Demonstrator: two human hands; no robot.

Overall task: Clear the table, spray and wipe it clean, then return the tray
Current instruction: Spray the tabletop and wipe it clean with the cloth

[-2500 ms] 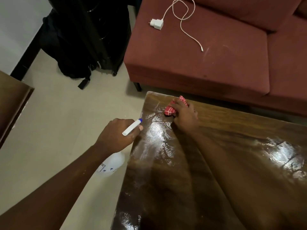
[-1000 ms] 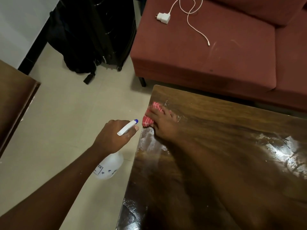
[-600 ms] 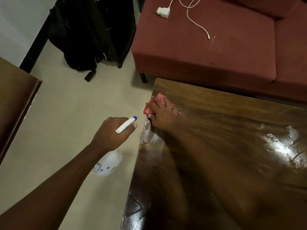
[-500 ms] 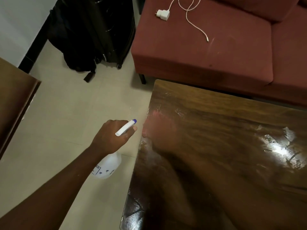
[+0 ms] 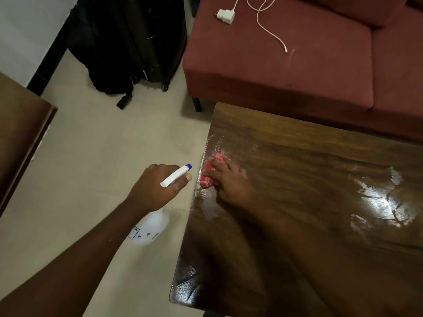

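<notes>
A crumpled red checked cloth (image 5: 211, 171) lies pressed flat on the glossy, wet-streaked dark wooden desk (image 5: 309, 179) at its left edge, while a translucent white spray bottle (image 5: 151, 226) with blue-tipped nozzle hangs beside that edge.

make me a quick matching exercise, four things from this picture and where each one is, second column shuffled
Things:
1. spray bottle
2. red cloth
3. white charger
4. black bag

Places:
A. on the sofa cushion
B. on the floor by the wall
C. held in the left hand, beside the table
D. under the right hand, near the table's edge

Pairs: 1-C, 2-D, 3-A, 4-B
</notes>
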